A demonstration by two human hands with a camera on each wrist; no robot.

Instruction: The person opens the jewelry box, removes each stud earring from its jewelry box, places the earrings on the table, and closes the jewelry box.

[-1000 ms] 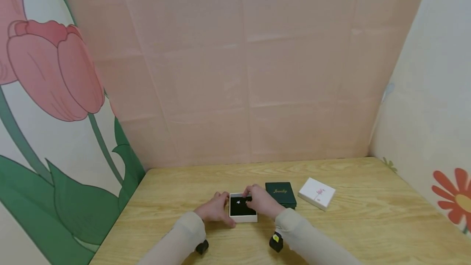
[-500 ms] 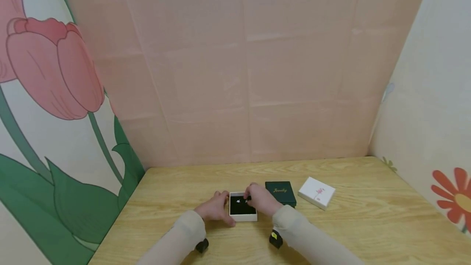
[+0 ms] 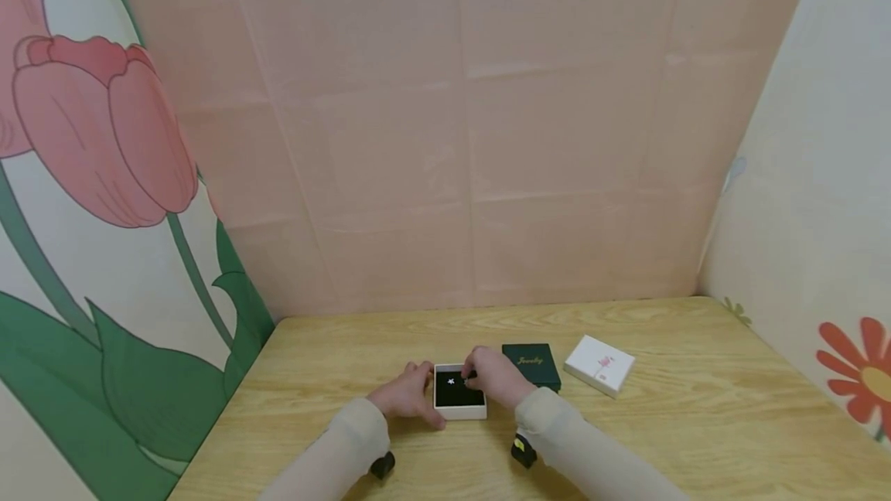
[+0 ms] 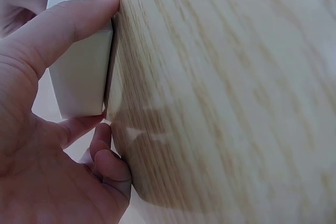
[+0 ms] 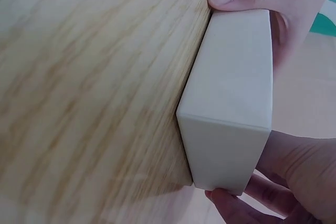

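A small open white box (image 3: 461, 413) with a black insert (image 3: 455, 396) lies on the table. On the insert's left half shows a small silver star-shaped earring (image 3: 451, 382). My left hand (image 3: 407, 394) grips the box by its left side, thumb at the front corner and fingers towards the back. In the left wrist view the thumb (image 4: 79, 22) presses along the white wall. My right hand (image 3: 496, 379) reaches over the box's right edge, its curled fingertips pinching at a second earring, mostly hidden beneath them. From the right wrist, some fingers (image 5: 231, 205) touch the far wall.
A dark green box (image 3: 532, 363) with gold lettering stands just behind the right hand. To its right lies a white box lid (image 3: 600, 364) with a pink flower print. The wooden table (image 3: 334, 362) meets a pink cloth backdrop (image 3: 445, 176).
The right hand has shifted slightly, its fingertips now covering more of the second earring. Left hand and box hold still.
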